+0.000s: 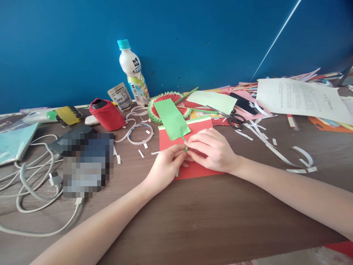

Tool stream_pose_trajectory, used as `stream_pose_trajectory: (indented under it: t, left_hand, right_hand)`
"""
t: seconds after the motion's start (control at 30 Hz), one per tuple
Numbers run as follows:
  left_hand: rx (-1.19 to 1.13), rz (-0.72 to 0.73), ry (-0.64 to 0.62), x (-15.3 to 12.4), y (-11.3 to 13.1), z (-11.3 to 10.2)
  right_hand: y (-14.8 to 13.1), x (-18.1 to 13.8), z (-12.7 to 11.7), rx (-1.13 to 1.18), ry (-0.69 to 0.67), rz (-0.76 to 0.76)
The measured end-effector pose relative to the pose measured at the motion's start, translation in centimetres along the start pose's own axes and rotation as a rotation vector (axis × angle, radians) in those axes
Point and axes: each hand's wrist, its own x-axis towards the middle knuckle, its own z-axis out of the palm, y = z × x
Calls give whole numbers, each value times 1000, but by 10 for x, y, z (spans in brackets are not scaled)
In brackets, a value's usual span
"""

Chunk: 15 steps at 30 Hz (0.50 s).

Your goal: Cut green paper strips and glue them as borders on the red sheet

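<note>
My left hand (167, 163) and my right hand (212, 149) meet over a sheet of red paper (197, 127) with a pale green and white band along its top. Both are closed in a pinch on a narrow green paper strip (182, 135), which pokes out above and below the fingertips. A small pale spot shows on the strip between them; its kind is unclear. Just beyond the fingers lies a green paper rectangle (171, 119), partly covering the red sheet and a pleated red-and-green paper fan (153, 110).
Black scissors (236, 120) lie right of the fan, near white paper strips (281, 156) and a printed sheet (298, 97). A bottle (135, 73) stands by the blue wall. To the left are a red-wrapped object (109, 115), a white cable (49, 232) and a pixelated phone-like device (88, 165).
</note>
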Motion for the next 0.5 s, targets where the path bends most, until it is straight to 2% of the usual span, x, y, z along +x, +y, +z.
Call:
stream_pose_trajectory:
  t: [0.33,0.4,0.5]
  left_hand:
    - [0,-4,-30,0,-1,-1]
    - [-1,-11,-41,0,-2,-1]
    - [-15,-17,-49,0,-4,-1]
  right_hand:
    - [0,2,-1,-119,34,-74]
    - [1,2,-1,-88,45,-38]
    - [8,5,-4,0,88,94]
